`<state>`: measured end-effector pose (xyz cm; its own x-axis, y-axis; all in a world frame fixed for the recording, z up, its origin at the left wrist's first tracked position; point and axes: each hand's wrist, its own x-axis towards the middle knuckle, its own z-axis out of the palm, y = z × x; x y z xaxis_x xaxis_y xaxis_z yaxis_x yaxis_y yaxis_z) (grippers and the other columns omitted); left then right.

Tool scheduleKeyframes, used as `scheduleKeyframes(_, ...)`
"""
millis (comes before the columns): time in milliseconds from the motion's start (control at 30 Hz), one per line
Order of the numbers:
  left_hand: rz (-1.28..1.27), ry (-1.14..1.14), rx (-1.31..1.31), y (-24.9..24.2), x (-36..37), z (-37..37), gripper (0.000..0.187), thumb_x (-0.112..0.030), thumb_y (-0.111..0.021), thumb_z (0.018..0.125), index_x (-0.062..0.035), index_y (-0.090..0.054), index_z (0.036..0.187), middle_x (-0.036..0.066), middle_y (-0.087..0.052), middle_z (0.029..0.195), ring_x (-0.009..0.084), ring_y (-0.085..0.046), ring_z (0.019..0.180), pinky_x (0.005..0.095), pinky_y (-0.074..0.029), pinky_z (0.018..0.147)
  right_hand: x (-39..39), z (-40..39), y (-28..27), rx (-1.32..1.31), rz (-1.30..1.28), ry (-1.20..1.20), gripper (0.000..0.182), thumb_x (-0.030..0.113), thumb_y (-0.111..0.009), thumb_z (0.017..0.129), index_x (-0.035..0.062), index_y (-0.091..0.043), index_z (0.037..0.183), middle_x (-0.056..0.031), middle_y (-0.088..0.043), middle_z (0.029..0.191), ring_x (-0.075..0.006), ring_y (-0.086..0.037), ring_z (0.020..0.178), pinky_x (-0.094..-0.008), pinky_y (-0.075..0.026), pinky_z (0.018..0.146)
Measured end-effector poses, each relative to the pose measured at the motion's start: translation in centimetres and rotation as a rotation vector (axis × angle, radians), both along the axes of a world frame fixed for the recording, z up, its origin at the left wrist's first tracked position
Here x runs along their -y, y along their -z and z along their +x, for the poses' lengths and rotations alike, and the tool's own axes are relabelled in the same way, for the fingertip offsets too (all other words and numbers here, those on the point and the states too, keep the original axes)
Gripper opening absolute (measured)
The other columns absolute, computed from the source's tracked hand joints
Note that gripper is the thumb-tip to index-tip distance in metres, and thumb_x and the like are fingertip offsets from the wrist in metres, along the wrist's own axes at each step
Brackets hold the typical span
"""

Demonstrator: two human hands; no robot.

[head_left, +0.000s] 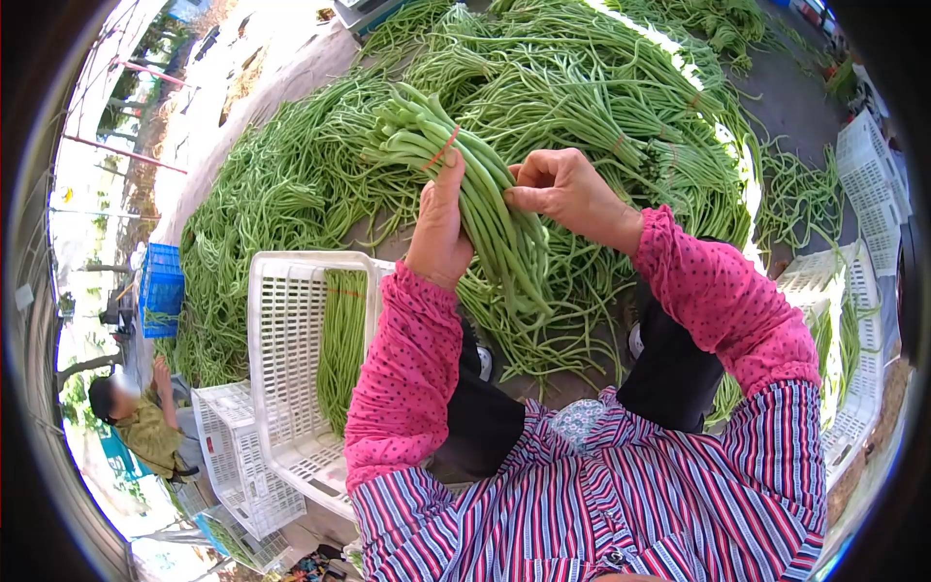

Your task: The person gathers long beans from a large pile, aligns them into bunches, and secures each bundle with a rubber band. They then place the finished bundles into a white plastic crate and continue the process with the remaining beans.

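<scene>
A bundle of long green beans [485, 199] with a red band round its upper end is held up in front of me. My left hand [442, 228] is wrapped round the bundle from the left, its thumb pressed over the beans just below the band. At the bundle's right side my right hand [572, 192] is closed in a pinch. Its fingertips are close against the beans, and what they hold, if anything, cannot be made out. The bundle's lower end hangs over loose beans between my feet.
A large heap of long beans [291, 194] spreads over the floor ahead, some tied in bundles. To my left a white crate [291, 339] holds beans. More white crates [868, 170] stand right. A blue crate [161, 291] and another person [145, 427] are far left.
</scene>
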<state>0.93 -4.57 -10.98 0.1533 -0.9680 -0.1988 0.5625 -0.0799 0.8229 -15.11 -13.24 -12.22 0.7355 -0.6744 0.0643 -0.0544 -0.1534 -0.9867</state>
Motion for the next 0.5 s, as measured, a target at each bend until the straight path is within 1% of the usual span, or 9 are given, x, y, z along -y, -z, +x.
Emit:
scheduleKeyframes(100, -0.001, 0.018, 0.068, -0.5, 0.3, -0.5, 0.051, -0.053, -0.045, 0.092, -0.0069, -0.053, 0.112, 0.011, -0.063, 0.100, 0.0203, -0.063, 0.088, 0.0362, -0.053, 0.080, 0.3, -0.3, 0.5, 0.123, -0.033, -0.005, 0.017, 0.012, -0.066, 0.082, 0.0001, -0.056, 0.075, -0.0006, -0.057, 0.072, -0.0074, -0.057, 0.075, -0.0237, -0.046, 0.065)
scheduleKeyframes(133, 0.010, 0.006, 0.056, -0.4, 0.4, -0.4, 0.051, -0.053, -0.045, 0.092, -0.0076, -0.053, 0.112, 0.010, -0.063, 0.098, 0.0202, -0.063, 0.086, 0.0358, -0.054, 0.078, 0.1, -0.5, -0.6, 0.127, -0.032, -0.003, 0.017, 0.012, -0.066, 0.082, 0.0001, -0.056, 0.075, -0.0006, -0.057, 0.072, -0.0074, -0.057, 0.075, -0.0237, -0.046, 0.065)
scheduleKeyframes(200, 0.036, -0.015, 0.037, 0.2, 0.7, -0.3, 0.049, -0.054, -0.043, 0.093, -0.0095, -0.054, 0.110, 0.009, -0.064, 0.092, 0.0200, -0.064, 0.081, 0.0349, -0.055, 0.073, 0.0, -0.9, -3.2, 0.043, 0.374, -0.029, 0.021, 0.020, -0.061, 0.086, 0.0014, -0.054, 0.082, -0.0011, -0.055, 0.071, -0.0074, -0.055, 0.068, -0.0230, -0.044, 0.059)
scheduleKeyframes(233, 0.039, -0.015, 0.040, 0.6, 0.8, -0.3, 0.049, -0.054, -0.043, 0.093, -0.0095, -0.054, 0.110, 0.009, -0.064, 0.092, 0.0200, -0.064, 0.081, 0.0349, -0.055, 0.073, -0.1, -0.7, -3.2, 0.046, 0.377, -0.029, 0.021, 0.020, -0.061, 0.086, 0.0014, -0.054, 0.082, -0.0011, -0.055, 0.071, -0.0074, -0.055, 0.068, -0.0230, -0.044, 0.059)
scheduleKeyframes(300, 0.042, 0.052, 0.024, 0.9, 1.1, -0.4, 0.049, -0.053, -0.043, 0.093, -0.0094, -0.054, 0.110, 0.008, -0.064, 0.094, 0.0197, -0.064, 0.081, 0.0343, -0.055, 0.074, -0.2, -0.3, -3.0, 0.019, 0.330, -0.006, 0.026, 0.028, -0.058, 0.089, 0.0034, -0.053, 0.088, -0.0005, -0.057, 0.072, -0.0069, -0.054, 0.063, -0.0229, -0.041, 0.053)
scheduleKeyframes(333, 0.050, -0.022, 0.033, 0.8, 1.0, -1.1, 0.048, -0.053, -0.043, 0.093, -0.0092, -0.053, 0.111, 0.007, -0.063, 0.095, 0.0185, -0.064, 0.081, 0.0329, -0.055, 0.073, -0.3, -0.2, -2.7, 0.022, 0.333, -0.005, 0.026, 0.028, -0.058, 0.089, 0.0034, -0.053, 0.088, -0.0005, -0.057, 0.072, -0.0069, -0.054, 0.063, -0.0229, -0.041, 0.053)
scheduleKeyframes(433, 0.057, -0.109, 0.064, 0.6, 0.9, -1.7, 0.047, -0.051, -0.043, 0.093, -0.0101, -0.053, 0.114, 0.006, -0.062, 0.095, 0.0171, -0.063, 0.082, 0.0317, -0.055, 0.074, -1.3, 0.4, -2.1, -0.120, -0.353, 0.222, 0.031, 0.028, -0.053, 0.094, -0.0015, -0.049, 0.087, -0.0128, -0.053, 0.064, -0.0191, -0.052, 0.054, -0.0336, -0.042, 0.052)
scheduleKeyframes(467, 0.057, -0.109, 0.063, 0.7, 1.0, -1.6, 0.047, -0.051, -0.043, 0.093, -0.0101, -0.053, 0.114, 0.006, -0.062, 0.095, 0.0171, -0.063, 0.082, 0.0317, -0.055, 0.074, -1.7, 0.3, -2.3, -0.173, -0.389, 0.192, 0.030, 0.025, -0.046, 0.095, -0.0038, -0.050, 0.087, -0.0236, -0.057, 0.067, -0.0426, -0.058, 0.069, -0.0455, -0.045, 0.062)
scheduleKeyframes(500, 0.052, -0.099, 0.011, 0.9, 0.9, -1.5, 0.046, -0.050, -0.044, 0.094, -0.0106, -0.052, 0.115, 0.005, -0.062, 0.095, 0.0164, -0.063, 0.083, 0.0313, -0.054, 0.074, -1.9, 0.2, -2.3, -0.175, -0.390, 0.189, 0.030, 0.025, -0.046, 0.095, -0.0038, -0.050, 0.087, -0.0236, -0.057, 0.067, -0.0426, -0.058, 0.069, -0.0455, -0.045, 0.062)
